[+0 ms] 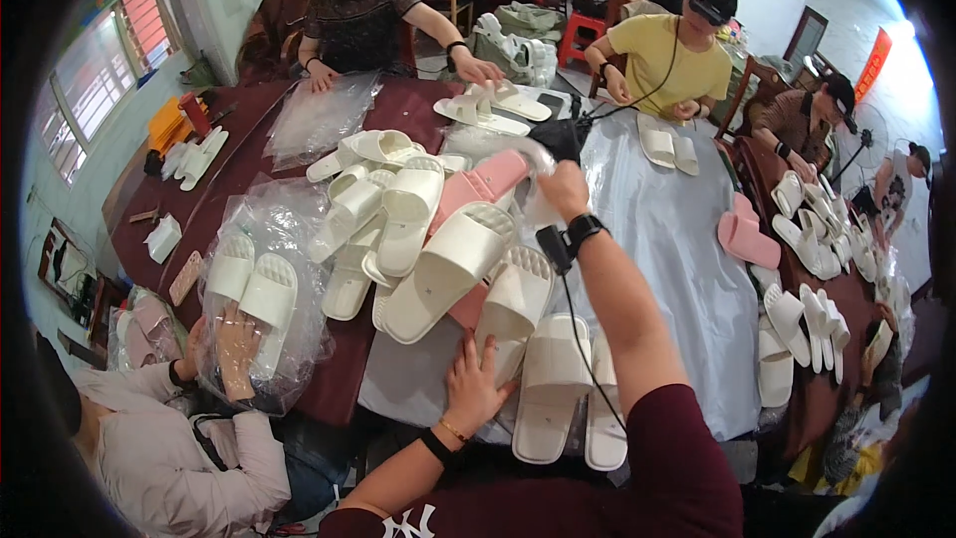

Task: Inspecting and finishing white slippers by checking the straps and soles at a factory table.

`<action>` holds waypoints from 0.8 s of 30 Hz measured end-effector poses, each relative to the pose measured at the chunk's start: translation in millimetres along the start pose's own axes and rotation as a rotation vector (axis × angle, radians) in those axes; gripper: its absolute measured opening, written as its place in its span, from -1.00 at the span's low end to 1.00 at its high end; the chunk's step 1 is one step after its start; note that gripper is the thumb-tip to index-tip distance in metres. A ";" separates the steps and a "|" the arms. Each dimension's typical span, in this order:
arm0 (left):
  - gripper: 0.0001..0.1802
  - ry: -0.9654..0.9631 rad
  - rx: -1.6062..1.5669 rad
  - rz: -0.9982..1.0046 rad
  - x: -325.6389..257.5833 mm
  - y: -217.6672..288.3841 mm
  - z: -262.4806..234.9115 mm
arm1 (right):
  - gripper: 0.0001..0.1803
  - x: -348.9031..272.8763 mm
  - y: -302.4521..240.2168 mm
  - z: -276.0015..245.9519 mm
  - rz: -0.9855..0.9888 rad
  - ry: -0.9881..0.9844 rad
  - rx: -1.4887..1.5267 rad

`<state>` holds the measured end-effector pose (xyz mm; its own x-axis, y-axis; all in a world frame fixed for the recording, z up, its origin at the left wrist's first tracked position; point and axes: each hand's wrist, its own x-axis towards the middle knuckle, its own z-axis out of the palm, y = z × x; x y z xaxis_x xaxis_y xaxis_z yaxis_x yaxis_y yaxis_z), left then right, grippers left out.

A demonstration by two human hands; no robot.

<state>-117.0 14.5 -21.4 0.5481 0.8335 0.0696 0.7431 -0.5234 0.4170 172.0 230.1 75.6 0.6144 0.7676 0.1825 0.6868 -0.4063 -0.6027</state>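
My left hand (473, 386) is at the near end of a white slipper (518, 289), its fingers along the slipper's left edge and the thumb at the heel. My right hand (564, 189) reaches forward over the table, fingers curled round something I cannot make out. A black object (565, 140) and a translucent, curved piece (535, 157) show just beyond that hand. To the left is a heap of white slippers (411, 201), with pink slippers (490, 179) among them. More white slippers (551, 374) lie at the near edge, under my right forearm.
A person at the left has a hand inside a clear bag with white slippers (269, 289). Across the table, one person reaches toward a white pair (483, 110); another, in yellow, sits behind a pair (669, 144). Pink slippers (747, 234) and white ones (787, 324) lie right.
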 end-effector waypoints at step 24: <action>-0.19 0.070 0.040 0.128 -11.4 0.1 -18.4 | -0.60 -213.4 275.5 -281.9 0.221 0.214 0.154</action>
<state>-130.2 8.1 -5.4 0.6121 0.7692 0.1836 0.6842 -0.6315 0.3647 339.5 -185.3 89.5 0.8206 0.5414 0.1830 0.4709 -0.4590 -0.7534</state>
